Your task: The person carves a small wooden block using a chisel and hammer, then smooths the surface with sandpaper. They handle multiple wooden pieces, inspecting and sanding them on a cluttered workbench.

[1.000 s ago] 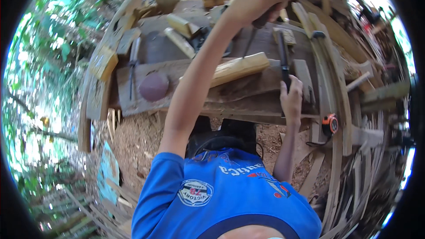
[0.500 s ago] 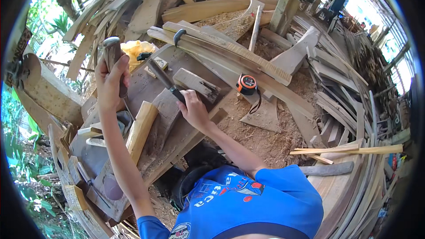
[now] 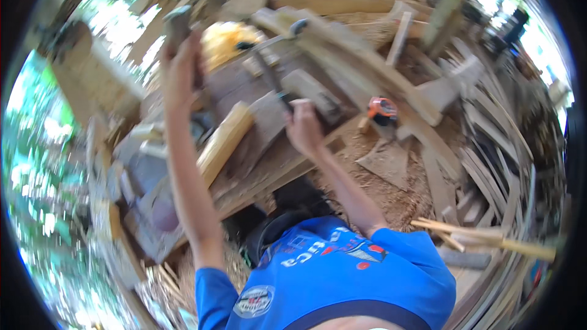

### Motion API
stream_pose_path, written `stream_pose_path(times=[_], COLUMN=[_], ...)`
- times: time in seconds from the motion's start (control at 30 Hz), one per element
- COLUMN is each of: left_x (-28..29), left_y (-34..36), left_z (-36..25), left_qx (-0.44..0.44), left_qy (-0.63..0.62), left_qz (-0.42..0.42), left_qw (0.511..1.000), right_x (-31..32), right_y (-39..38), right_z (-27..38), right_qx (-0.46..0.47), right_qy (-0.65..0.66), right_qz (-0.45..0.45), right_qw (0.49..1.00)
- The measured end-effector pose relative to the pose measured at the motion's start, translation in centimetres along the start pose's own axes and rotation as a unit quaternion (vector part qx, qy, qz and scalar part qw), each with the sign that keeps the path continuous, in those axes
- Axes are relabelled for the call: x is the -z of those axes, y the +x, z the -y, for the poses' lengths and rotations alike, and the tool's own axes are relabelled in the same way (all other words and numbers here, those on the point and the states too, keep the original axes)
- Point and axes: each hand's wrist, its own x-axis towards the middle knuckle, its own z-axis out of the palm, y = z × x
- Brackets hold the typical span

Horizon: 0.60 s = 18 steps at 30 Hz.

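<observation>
My left hand (image 3: 182, 64) is raised over the far left of the bench, its fingers wrapped round a thick wooden tool handle (image 3: 178, 21) with a greyish top end. Blur hides the tool's lower part. Over the middle of the workbench (image 3: 269, 186), my right hand (image 3: 304, 125) grips the near end of a dark rod-shaped tool (image 3: 269, 73), which points away to the upper left. Beside that tool, to its right, lies a short weathered wood block (image 3: 313, 93). A yellowish squared timber (image 3: 225, 140) rests between my forearms.
An orange and black tape measure (image 3: 383, 109) sits right of the bench, near long planks (image 3: 367, 67). A crumpled yellow thing (image 3: 229, 43) is at the bench's far end. Wood scraps and shavings (image 3: 373, 192) cover the ground; a post (image 3: 452, 6) stands far right.
The whole view has shifted, so the bench and both hands appear farther right, and the picture is blurred. Both hands keep their grips on the tools.
</observation>
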Motion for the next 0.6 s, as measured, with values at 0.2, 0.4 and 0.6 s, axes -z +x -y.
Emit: stream_pose_path(times=[0.2, 0.4, 0.6], left_x=[0.2, 0.8, -0.4], left_y=[-1.8, -2.0, -2.1], left_z=[-1.6, -2.0, -2.0], left_qx=[-0.040, -0.069, -0.053], left_qy=[-0.027, -0.072, -0.068], left_qz=[0.081, 0.088, 0.157], left_qw=[0.996, 0.991, 0.984], right_x=[2.2, 9.0, 15.4], right_y=[0.7, 5.0, 8.0], right_z=[0.4, 7.0, 13.1], right_qx=[0.035, 0.037, -0.026], right_qy=[-0.026, 0.145, 0.193], right_qz=[0.041, 0.049, 0.179], right_qw=[0.998, 0.987, 0.964])
